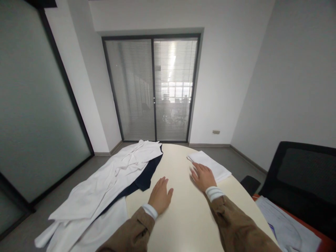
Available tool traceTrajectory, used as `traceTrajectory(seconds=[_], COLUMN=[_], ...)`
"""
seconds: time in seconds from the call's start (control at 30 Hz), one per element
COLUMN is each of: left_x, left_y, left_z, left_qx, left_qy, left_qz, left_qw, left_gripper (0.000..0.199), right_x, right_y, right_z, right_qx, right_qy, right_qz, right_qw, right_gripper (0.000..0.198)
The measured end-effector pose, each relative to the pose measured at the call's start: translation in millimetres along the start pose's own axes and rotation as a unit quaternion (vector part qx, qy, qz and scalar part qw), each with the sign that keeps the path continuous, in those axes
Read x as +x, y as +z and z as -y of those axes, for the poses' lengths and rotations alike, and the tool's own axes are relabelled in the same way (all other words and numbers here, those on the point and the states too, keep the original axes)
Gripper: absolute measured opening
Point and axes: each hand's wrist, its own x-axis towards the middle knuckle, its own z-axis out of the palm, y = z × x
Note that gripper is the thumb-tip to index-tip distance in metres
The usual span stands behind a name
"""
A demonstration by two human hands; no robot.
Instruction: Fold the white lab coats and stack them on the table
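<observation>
My left hand (160, 196) is over the middle of the pale round table (183, 224), fingers stretched out and thumb apart, with nothing in it. To its left lies a loose heap of white garments (112, 175), with a dark navy garment (144, 177) showing between the layers. My right hand (203, 176) is open at the near left edge of a flat, folded white cloth (212, 164) on the table's right side. Its fingers are spread; whether they touch the cloth I cannot tell.
A black mesh-backed chair (304, 182) stands at the right, with papers (286, 220) on its orange seat. Beyond the table is a glass partition with blinds (154, 91). A frosted glass panel (39, 105) is at the left. A wall socket (216, 132) sits low on the wall.
</observation>
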Motion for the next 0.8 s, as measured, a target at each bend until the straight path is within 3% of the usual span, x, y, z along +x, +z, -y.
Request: traceTrajectory(seconds=[0.13,0.23,0.3,0.43,0.53,0.8], left_x=[13,17,16,14,16,18], left_y=[-55,-98,-112,-105,-92,-92], left_z=[23,52,71,98,109,98], left_qx=[0.083,0.152,0.178,0.193,0.195,0.184], left_qy=[-0.071,-0.151,-0.200,-0.270,-0.285,-0.211], left_qz=[-0.088,-0.176,-0.214,-0.239,-0.252,-0.338], left_qw=[0.990,0.961,0.939,0.913,0.904,0.898], left_gripper=[0.053,0.049,0.049,0.056,0.060,0.054], right_x=[-12,-15,-15,-15,-15,-17], right_y=[7,9,9,11,13,13], right_z=[10,13,13,12,11,13], right_qx=[0.037,0.056,0.070,0.097,0.118,0.155], right_qy=[-0.049,-0.058,-0.059,-0.060,-0.051,-0.023], right_qz=[0.035,0.045,0.044,0.042,0.047,0.071], right_qw=[0.998,0.996,0.995,0.993,0.991,0.985], right_gripper=[0.043,0.043,0.043,0.043,0.044,0.047])
